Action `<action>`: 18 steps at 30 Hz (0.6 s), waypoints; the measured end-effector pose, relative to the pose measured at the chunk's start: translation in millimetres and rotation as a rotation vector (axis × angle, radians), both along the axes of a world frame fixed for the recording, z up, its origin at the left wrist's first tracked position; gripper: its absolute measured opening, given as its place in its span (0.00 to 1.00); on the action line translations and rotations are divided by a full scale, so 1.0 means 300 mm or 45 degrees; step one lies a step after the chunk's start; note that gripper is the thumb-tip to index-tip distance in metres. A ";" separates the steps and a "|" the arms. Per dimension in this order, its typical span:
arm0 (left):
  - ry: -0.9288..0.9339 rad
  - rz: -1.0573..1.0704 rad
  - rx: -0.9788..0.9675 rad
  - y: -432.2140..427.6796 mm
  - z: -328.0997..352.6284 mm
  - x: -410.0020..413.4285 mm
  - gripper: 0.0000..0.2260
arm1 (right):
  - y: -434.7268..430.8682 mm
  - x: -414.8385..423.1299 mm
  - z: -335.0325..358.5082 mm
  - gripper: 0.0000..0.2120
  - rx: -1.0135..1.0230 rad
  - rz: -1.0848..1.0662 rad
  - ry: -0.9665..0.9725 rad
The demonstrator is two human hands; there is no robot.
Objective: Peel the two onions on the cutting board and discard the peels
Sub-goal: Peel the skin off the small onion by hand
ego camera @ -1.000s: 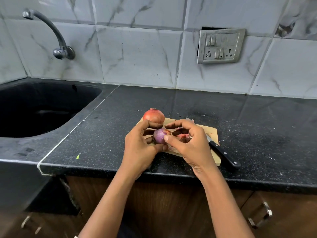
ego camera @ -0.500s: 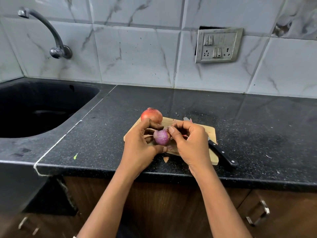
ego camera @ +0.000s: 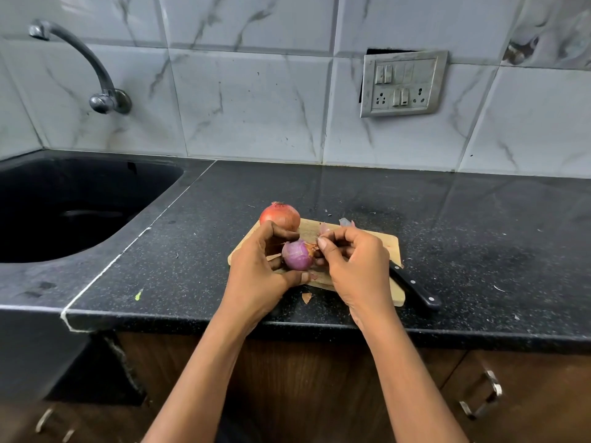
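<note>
The job looks to be a little under halfway done. Above the near left part of the cutting board (ego camera: 385, 247), the left hand (ego camera: 256, 273) cups the first onion (ego camera: 296, 256), its grip curled round the bulb from the left and from beneath. Most of this onion shows glossy purple flesh, so its papery coat is largely off. At the bulb's upper right, a brownish strip of skin (ego camera: 311, 247) clings on. The right hand (ego camera: 358, 266) has its fingertips (ego camera: 321, 243) pressed together there, its grip apparently pinching that strip, though the exact contact is too small to see.

The second onion (ego camera: 280, 216) sits at the board's far left corner, just beyond the left hand. It wears its full orange-red skin, so it has not been started. Loose peels (ego camera: 346, 222) lie along the board's far edge, and one scrap (ego camera: 306, 297) rests on the bench (ego camera: 479, 251) just off the board's near edge. A black-handled knife (ego camera: 415, 290) lies at the board's right end, its handle overhanging the near right corner.

What seems left: strip the last skin from the first onion, peel the second whole, then gather and discard every peel. No bin is in view.
</note>
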State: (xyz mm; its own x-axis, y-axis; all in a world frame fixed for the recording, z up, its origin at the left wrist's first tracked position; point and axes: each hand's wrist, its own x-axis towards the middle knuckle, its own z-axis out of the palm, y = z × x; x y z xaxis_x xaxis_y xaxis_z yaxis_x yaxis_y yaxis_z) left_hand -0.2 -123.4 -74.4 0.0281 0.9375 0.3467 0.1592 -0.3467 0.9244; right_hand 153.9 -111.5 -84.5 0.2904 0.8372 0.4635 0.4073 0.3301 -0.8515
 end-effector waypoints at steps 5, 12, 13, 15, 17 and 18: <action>-0.031 0.041 -0.004 -0.010 0.006 0.007 0.26 | -0.010 0.003 0.005 0.07 -0.014 0.002 0.008; -0.074 0.059 -0.026 -0.015 0.003 0.011 0.25 | -0.029 -0.001 0.022 0.08 0.025 0.098 0.002; -0.085 0.050 -0.030 -0.016 0.004 0.011 0.25 | -0.029 0.000 0.022 0.08 0.026 0.104 0.018; -0.105 0.033 -0.033 -0.018 0.004 0.011 0.25 | -0.032 0.000 0.025 0.08 0.030 0.119 0.049; -0.117 0.019 -0.038 -0.018 0.004 0.010 0.25 | -0.032 0.000 0.028 0.08 0.044 0.129 0.058; -0.118 0.012 -0.040 -0.018 0.003 0.010 0.25 | -0.032 0.000 0.030 0.09 0.052 0.125 0.052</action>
